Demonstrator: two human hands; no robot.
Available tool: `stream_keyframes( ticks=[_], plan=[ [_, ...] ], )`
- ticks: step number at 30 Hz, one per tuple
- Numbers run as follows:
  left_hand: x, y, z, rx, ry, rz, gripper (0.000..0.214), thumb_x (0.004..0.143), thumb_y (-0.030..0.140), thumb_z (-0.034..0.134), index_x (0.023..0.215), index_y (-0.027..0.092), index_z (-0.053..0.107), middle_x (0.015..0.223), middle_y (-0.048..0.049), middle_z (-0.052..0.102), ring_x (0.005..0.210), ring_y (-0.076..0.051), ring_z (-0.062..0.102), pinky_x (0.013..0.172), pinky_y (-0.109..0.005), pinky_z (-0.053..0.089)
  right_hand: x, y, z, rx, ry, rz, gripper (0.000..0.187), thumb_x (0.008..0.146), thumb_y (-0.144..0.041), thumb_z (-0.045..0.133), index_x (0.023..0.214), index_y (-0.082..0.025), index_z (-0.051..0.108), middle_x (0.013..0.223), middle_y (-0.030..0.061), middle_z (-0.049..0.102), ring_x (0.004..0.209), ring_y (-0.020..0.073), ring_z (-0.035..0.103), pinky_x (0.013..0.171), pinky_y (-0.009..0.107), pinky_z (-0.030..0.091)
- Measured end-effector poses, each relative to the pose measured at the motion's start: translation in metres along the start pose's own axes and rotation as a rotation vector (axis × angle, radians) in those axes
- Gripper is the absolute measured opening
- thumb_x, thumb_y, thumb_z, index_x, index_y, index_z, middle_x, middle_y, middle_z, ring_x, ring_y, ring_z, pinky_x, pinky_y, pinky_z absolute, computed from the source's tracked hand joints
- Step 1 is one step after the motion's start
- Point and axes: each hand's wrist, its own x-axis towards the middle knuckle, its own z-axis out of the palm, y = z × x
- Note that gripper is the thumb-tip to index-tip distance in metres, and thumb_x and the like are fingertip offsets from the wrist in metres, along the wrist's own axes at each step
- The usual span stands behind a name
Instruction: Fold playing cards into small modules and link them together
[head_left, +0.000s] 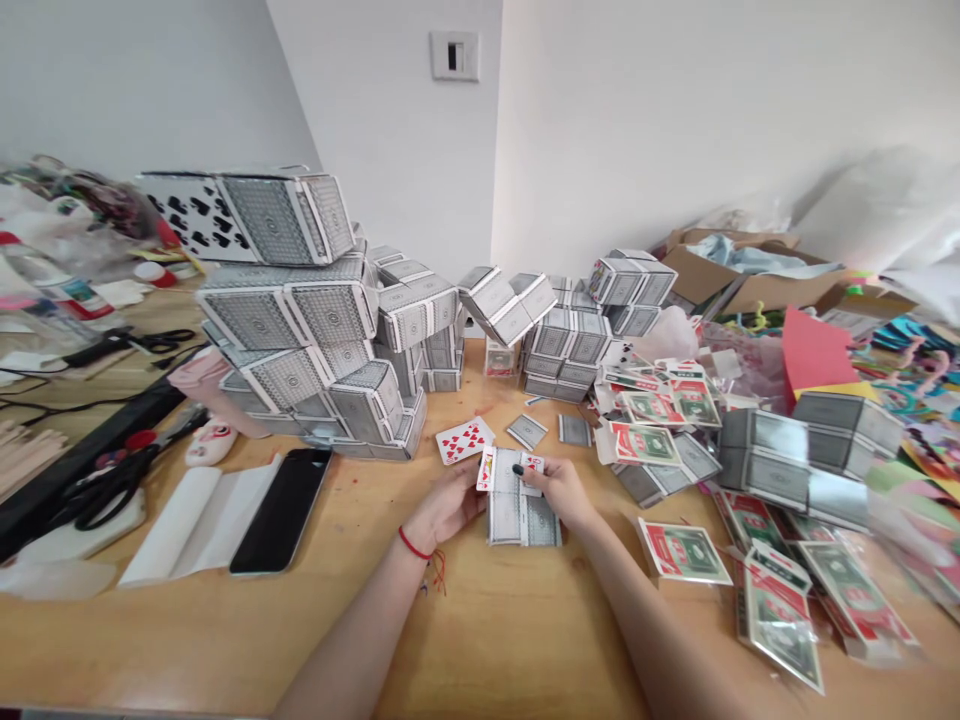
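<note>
My left hand and my right hand meet over a small block made of folded playing cards on the wooden table. Both hands pinch cards at the block's top, where red-faced cards stick out. A red string bracelet sits on my left wrist. A face-up card with red hearts lies just beyond my left hand. Two loose face-down cards lie past the block.
A tall pile of card-built boxes stands at the back left, smaller ones at the back centre. A black phone and white paper lie left. Card packs and more boxes crowd the right. Scissors lie far left.
</note>
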Motion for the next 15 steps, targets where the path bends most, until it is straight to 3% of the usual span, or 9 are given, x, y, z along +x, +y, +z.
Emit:
stream_keyframes(
  ticks=[4, 9, 15],
  plan=[
    [0.0005, -0.0043, 0.0010, -0.075, -0.060, -0.021, 0.025, 0.068, 0.029, 0.062, 0.089, 0.014, 0.062, 0.078, -0.0053, 0.065, 0.071, -0.014, 0.058, 0.068, -0.025, 0.044, -0.0014, -0.0010, 0.0028, -0.021, 0.005, -0.003, 0.039, 0.056, -0.049, 0.064, 0.056, -0.012, 0.054, 0.051, 0.0005, 0.053, 0.044, 0.0089, 0.041, 0.043, 0.021, 0.030],
    [0.0030, -0.0043, -0.0009, -0.054, 0.044, -0.008, 0.020, 0.061, 0.022, 0.069, 0.077, 0.012, 0.065, 0.067, -0.0038, 0.064, 0.061, -0.012, 0.056, 0.065, -0.024, 0.042, 0.0012, 0.0034, 0.0034, -0.055, 0.018, -0.034, 0.039, 0.057, -0.050, 0.063, 0.054, -0.013, 0.052, 0.050, -0.0010, 0.050, 0.044, 0.0087, 0.039, 0.044, 0.021, 0.030],
    [0.0071, -0.0032, -0.0025, 0.140, 0.178, 0.052, 0.016, 0.056, 0.021, 0.069, 0.067, 0.011, 0.063, 0.063, -0.0022, 0.062, 0.057, -0.011, 0.054, 0.060, -0.024, 0.041, 0.0027, 0.0070, 0.0048, -0.193, 0.071, -0.085, 0.037, 0.061, -0.046, 0.059, 0.049, -0.015, 0.044, 0.046, -0.0038, 0.040, 0.043, 0.0069, 0.031, 0.042, 0.021, 0.025]
  ],
)
